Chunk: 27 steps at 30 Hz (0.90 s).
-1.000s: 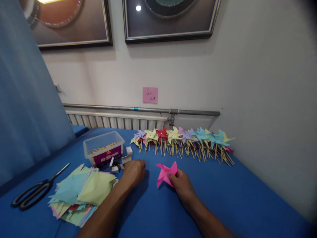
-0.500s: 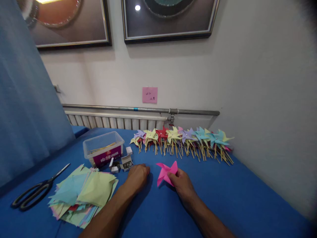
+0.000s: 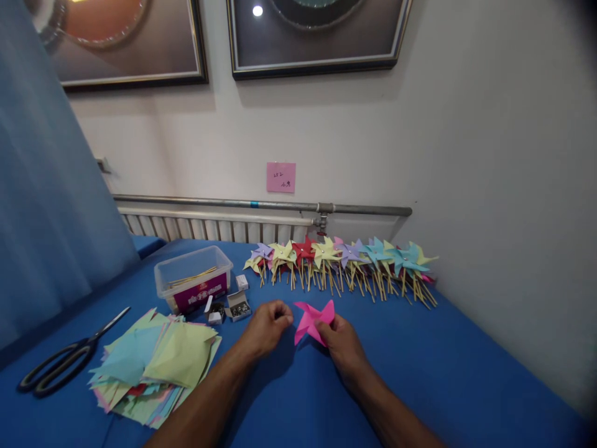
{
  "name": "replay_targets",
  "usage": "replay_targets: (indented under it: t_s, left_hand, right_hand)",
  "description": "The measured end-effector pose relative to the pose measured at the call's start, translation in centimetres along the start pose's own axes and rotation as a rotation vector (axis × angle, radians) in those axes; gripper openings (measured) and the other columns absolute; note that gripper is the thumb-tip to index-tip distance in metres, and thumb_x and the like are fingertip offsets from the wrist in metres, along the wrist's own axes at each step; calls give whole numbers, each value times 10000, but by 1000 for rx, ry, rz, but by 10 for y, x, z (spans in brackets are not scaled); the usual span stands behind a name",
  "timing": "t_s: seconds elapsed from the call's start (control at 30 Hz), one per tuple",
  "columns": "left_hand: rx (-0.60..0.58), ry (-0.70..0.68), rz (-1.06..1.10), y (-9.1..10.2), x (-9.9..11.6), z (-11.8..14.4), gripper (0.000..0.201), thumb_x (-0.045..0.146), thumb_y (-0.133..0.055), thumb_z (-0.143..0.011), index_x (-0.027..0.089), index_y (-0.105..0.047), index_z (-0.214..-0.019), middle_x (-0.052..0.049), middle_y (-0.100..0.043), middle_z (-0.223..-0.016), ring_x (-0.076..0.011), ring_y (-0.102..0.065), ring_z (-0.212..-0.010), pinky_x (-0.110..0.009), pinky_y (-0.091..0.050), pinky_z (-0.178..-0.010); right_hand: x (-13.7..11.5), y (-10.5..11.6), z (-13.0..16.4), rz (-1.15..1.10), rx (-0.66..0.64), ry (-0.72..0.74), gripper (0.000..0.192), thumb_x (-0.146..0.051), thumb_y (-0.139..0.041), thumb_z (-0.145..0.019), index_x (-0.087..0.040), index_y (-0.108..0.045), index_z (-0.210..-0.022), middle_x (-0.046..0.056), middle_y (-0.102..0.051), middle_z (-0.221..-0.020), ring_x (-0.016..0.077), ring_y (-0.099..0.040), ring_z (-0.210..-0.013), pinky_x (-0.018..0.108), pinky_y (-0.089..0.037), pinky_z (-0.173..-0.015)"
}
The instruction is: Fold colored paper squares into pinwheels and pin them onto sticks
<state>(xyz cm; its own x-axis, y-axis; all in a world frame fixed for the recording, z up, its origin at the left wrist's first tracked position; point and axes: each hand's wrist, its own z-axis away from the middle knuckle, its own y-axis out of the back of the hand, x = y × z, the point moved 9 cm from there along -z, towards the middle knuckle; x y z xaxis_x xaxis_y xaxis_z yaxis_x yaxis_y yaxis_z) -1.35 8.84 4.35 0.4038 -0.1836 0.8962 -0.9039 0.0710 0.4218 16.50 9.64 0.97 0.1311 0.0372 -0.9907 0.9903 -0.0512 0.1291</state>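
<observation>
The right hand (image 3: 342,342) grasped the pink pinwheel (image 3: 313,322) at mid-frame; the left hand (image 3: 267,326), fingers curled, was just beside its left edge, with bare blue worktop (image 3: 443,373) at lower right.

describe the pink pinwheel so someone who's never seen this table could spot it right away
Start at the blue cloth-covered table and find the long row of finished paper pinwheels on wooden sticks along the wall. In front of that row, between the person's two hands, lies the bright pink folded paper pinwheel, pinched by the right hand. Unlike the others, it shows no stick.

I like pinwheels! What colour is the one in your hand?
Pink pinwheel, held by the right hand; head view.
</observation>
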Motion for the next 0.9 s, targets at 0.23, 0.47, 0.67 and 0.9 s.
replay_targets:
  t_s: [0.23,0.47,0.67,0.9]
  left_hand:
    - [137,40,544,-21,-3,2,136,259,-677,-615,155,-602,-568,-94,-667,-994,-194,-589,-872,-280,-431,-768]
    - [106,-61,460,-28,8,7,84,214,-663,-680,157,-643,-623,-90,-648,-1030,-224,-601,-975,-309,-450,-846]
    - [80,-103,365,-27,13,8,93,178,-612,-718,169,-614,-625,-95,-652,-1032,-254,-564,-1135,-308,-422,-904]
    - [80,-132,316,-27,11,6,100,191,-600,-739,171,-605,-640,-74,-647,-963,-239,-560,-1117,-301,-409,-919]
  right_hand:
    - [4,-1,2,-127,5,-27,277,-408,-651,-697,-149,-662,-795,6,-618,-659,144,-496,-577,256,-391,-554]
    - [3,-14,8,-157,-34,-8,315,-418,-663,-694,-141,-682,-843,31,-663,-710,160,-532,-600,260,-416,-562]
    - [1,-19,9,-152,-54,15,283,-404,-645,-690,-149,-660,-811,1,-618,-659,131,-475,-560,245,-379,-531]
    - [1,-18,9,-117,-62,60,286,-432,-639,-716,-153,-623,-775,-4,-590,-643,120,-453,-560,240,-360,-525]
